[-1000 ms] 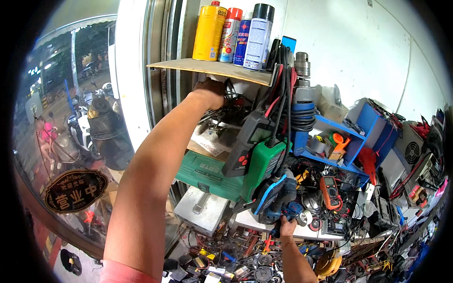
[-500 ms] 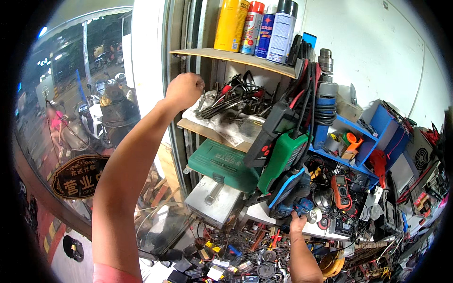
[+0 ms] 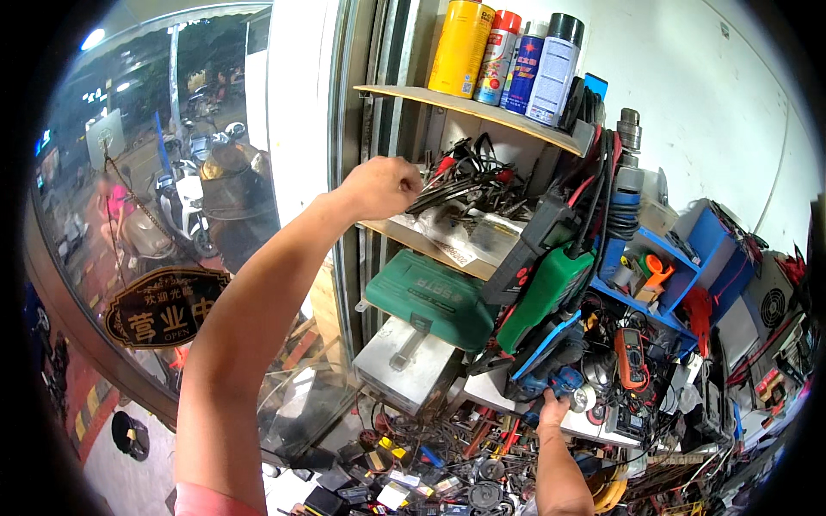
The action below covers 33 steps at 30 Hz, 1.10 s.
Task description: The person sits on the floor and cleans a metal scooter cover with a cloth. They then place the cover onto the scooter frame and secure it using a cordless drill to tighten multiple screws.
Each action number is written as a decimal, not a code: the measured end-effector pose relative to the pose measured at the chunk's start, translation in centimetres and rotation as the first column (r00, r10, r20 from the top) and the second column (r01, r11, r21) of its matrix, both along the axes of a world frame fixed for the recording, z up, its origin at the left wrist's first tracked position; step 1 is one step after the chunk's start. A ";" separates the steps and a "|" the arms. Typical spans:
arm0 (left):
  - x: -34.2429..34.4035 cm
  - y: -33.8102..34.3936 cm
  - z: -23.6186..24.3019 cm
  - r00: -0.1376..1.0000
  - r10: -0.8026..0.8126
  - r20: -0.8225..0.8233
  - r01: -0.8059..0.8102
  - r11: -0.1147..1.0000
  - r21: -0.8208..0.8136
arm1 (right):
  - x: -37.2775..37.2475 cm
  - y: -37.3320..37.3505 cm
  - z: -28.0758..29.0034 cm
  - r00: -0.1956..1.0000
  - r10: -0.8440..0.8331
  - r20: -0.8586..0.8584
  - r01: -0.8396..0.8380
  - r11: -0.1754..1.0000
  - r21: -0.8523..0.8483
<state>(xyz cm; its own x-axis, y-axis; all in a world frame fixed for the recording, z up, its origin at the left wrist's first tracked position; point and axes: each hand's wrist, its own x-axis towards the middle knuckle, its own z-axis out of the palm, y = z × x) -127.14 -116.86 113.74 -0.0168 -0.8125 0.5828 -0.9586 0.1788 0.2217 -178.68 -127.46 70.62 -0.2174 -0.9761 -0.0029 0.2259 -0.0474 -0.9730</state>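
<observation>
My left hand [image 3: 379,187] is closed at the left end of the middle shelf, against a heap of long thin metal bits and rods [image 3: 456,191]. Its fingertips face away from me, so whatever they pinch is hidden. A red-handled tool [image 3: 445,165] and black cables lie among the rods. Lower down on the right, my right hand [image 3: 551,408] is wrapped around a blue and black power tool [image 3: 564,379] at the edge of a white bench. Part of that tool is covered by my fingers.
Spray cans [image 3: 551,73] line the top shelf. Below sit a green tool case [image 3: 430,297] and a silver metal box [image 3: 404,361]. A green-and-black device [image 3: 546,297] hangs beside a blue drill [image 3: 621,185]. An orange multimeter [image 3: 631,357] lies among cables; loose parts crowd the floor.
The view has shifted, so the shelves appear farther right. My left hand has come lower and closer to the metal rods. My right hand stays on the blue power tool.
</observation>
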 end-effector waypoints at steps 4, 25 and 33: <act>-3.1 -0.3 0.8 1.000 0.018 0.018 -0.019 0.999 0.046 | -0.9 -0.6 -1.1 1.000 0.001 0.004 -0.001 1.000 -0.010; -2.2 -2.7 0.0 0.983 -0.029 0.183 0.046 0.995 -0.087 | -1.5 -0.7 -1.5 0.978 -0.069 -0.198 0.042 0.989 -0.138; -1.9 -1.0 -1.1 0.972 -0.027 0.233 0.024 1.000 0.016 | -2.0 -1.6 -2.6 0.999 -0.035 -0.009 0.035 0.997 -0.075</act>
<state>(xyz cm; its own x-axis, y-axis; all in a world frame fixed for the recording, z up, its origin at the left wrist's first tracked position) -129.09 -117.89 112.60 -0.1720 -0.8175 0.5497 -0.9793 0.2025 -0.0052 -180.70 -129.02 68.06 -0.2509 -0.9653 0.0727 0.2123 -0.1282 -0.9688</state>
